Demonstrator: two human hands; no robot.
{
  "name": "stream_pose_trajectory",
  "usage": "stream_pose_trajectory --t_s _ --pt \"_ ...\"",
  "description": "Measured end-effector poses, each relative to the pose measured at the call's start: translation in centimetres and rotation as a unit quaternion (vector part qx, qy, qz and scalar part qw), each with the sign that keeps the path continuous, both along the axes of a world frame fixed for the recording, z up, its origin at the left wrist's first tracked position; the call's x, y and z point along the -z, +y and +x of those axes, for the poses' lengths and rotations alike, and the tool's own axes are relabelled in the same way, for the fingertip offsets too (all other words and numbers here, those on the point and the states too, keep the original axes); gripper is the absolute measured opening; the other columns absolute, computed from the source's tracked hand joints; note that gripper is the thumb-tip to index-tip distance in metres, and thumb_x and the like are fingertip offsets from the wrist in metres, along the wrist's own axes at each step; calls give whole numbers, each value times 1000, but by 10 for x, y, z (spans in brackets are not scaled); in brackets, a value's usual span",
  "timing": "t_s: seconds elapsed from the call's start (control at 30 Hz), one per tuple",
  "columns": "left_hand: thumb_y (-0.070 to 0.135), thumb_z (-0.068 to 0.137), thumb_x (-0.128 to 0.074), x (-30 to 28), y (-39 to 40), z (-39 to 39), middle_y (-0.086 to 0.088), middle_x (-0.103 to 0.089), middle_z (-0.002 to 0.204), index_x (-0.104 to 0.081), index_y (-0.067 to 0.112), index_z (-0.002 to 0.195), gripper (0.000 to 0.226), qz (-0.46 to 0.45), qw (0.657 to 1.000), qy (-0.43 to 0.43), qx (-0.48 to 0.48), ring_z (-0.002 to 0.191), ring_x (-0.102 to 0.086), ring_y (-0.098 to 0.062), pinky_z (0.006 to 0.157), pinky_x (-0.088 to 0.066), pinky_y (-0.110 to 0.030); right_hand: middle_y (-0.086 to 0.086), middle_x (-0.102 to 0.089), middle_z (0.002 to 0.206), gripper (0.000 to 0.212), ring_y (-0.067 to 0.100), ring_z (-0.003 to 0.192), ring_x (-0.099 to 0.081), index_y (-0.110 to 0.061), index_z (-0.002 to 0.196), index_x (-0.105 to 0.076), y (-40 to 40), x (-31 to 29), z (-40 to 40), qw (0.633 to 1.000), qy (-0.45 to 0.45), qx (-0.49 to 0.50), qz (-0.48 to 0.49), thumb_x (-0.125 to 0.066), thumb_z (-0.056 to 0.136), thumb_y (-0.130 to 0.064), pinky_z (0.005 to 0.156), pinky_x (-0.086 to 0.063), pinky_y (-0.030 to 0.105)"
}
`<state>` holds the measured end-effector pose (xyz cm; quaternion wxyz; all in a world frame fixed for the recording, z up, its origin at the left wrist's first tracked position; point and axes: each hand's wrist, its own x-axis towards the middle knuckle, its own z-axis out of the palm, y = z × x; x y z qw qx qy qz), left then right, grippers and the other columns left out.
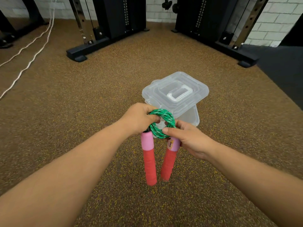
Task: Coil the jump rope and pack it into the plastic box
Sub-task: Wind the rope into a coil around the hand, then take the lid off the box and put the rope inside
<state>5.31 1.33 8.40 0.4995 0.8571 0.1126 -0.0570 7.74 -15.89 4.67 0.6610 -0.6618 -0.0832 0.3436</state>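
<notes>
The green braided jump rope (161, 122) is wound into a small tight coil, held in the air between both hands. My left hand (139, 117) grips the coil's left side, and my right hand (188, 139) pinches its right side. Two pink-and-red handles (149, 161) hang down from the coil side by side. Just beyond the hands, a clear plastic box (194, 117) stands on the floor. Its clear lid (176, 92) lies askew on top, partly covering the opening.
Brown speckled rubber flooring (82, 95) surrounds the box. Black gym machine frames (98, 45) stand at the back left and back right. A white rope (29, 61) trails across the floor at far left. A dark mat (282, 71) lies at right.
</notes>
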Motion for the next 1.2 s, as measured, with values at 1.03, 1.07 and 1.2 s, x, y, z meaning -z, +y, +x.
stream_pose_trajectory --t_s 1.03,1.07,1.2 --pt "3 89 -58 31 20 7 -6 -76 94 -72 32 90 32 -98 995 26 12 92 -70 -26 87 -55 -45 1 -68 92 13 18 84 -65 -20 84 -61 -35 41 100 961 -9 216 -175 -52 93 -19 60 -51 28" --pt "3 89 -58 30 19 7 -8 -76 95 -72 31 91 31 -98 995 28 13 92 -70 -26 88 -55 -45 1 -68 91 13 17 82 -66 -20 85 -62 -35 41 101 961 -12 213 -178 -52 93 -18 58 -51 27" --pt "4 89 -58 31 19 6 -10 -75 96 -72 32 91 31 -98 994 35 17 87 -68 -21 86 -56 -41 3 -69 91 15 17 79 -67 -17 86 -64 -36 41 102 962 -22 201 -183 -51 92 -14 58 -53 28"
